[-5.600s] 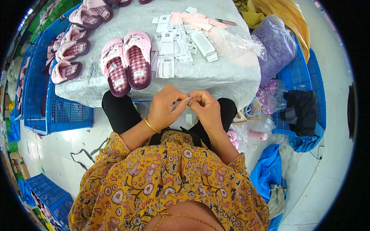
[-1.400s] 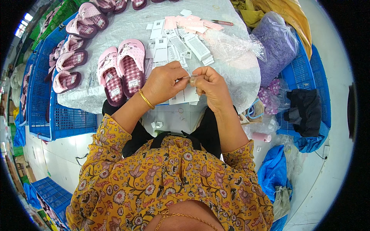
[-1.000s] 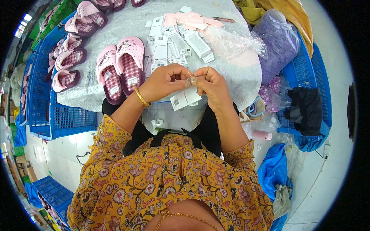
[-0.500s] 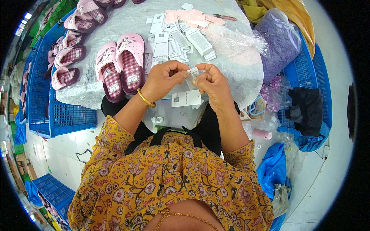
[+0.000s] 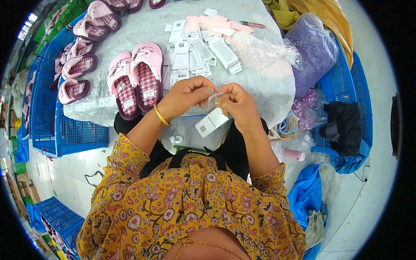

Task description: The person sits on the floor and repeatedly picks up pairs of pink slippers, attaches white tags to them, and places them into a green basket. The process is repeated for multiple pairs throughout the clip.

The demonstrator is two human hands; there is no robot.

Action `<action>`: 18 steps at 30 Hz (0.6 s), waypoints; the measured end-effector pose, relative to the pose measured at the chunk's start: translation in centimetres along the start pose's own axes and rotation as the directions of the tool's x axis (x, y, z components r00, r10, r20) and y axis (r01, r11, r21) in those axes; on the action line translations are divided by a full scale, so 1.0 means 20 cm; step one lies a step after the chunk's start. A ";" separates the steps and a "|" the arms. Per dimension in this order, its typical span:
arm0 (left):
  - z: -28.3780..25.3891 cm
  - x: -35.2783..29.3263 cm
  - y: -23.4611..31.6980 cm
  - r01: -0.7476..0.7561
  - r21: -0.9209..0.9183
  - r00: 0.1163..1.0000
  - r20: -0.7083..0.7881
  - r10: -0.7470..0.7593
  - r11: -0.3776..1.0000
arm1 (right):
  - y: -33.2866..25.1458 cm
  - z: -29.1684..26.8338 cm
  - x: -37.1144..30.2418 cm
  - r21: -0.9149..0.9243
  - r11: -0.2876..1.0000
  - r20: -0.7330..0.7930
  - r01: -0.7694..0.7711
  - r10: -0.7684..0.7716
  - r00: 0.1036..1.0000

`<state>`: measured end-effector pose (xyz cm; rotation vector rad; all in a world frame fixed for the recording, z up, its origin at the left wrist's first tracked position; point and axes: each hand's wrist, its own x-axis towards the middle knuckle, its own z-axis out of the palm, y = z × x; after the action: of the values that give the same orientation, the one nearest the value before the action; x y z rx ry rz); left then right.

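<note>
Just past the table's near edge, my two hands meet with fingers pinched. My right hand (image 5: 237, 103) closes on a white hang tag (image 5: 211, 123) printed with a small square code, which hangs tilted below the fingers. A thin, pale piece (image 5: 212, 102) shows between the hands; whether it is part of the tag I cannot tell. My left hand (image 5: 187, 96) is closed at the fingertips beside it, and what it pinches is too small to make out. Left of my hands, a pair of pink slippers (image 5: 146, 65) with checked insoles lies on the covered table (image 5: 260, 93).
Loose white tags (image 5: 180, 56) and pink cards (image 5: 213, 22) lie beyond my hands, near a small tool (image 5: 252, 24) and clear plastic (image 5: 264, 52). More slippers (image 5: 80, 66) line the left side. Blue crates (image 5: 82, 132) flank the table; a purple bag (image 5: 312, 52) fills the right one.
Both hands have come slightly nearer to me. The hanging tag has turned from level to tilted, and the pale piece between the fingers has shifted lower.
</note>
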<state>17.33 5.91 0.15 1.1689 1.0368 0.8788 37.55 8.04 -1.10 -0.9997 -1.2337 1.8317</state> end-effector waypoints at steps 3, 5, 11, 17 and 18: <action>0.01 0.01 0.00 0.045 -0.028 0.995 0.087 -0.042 0.999 | 0.04 -0.02 -0.01 -0.020 1.000 0.051 -0.021 0.022 0.998; 0.00 0.02 -0.04 0.017 0.069 0.999 0.045 -0.020 0.997 | 0.04 -0.01 -0.03 -0.220 0.973 0.024 0.066 -0.063 0.998; 0.02 0.03 -0.03 -0.011 0.195 0.999 -0.039 0.019 0.981 | -0.01 0.01 -0.06 -0.483 0.853 -0.050 0.197 -0.251 0.967; 0.03 0.14 -0.02 -0.178 0.455 0.945 -0.169 0.281 0.873 | 0.08 -0.02 -0.02 -0.330 0.926 -0.130 0.181 -0.235 0.963; 0.01 0.19 -0.01 -0.209 0.601 0.892 -0.205 0.402 0.771 | 0.10 -0.03 -0.02 -0.331 0.925 -0.136 0.188 -0.243 0.960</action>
<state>18.62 9.31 -0.68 1.7819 1.4658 1.0867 37.96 7.38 -3.07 -1.1193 -1.4931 1.3723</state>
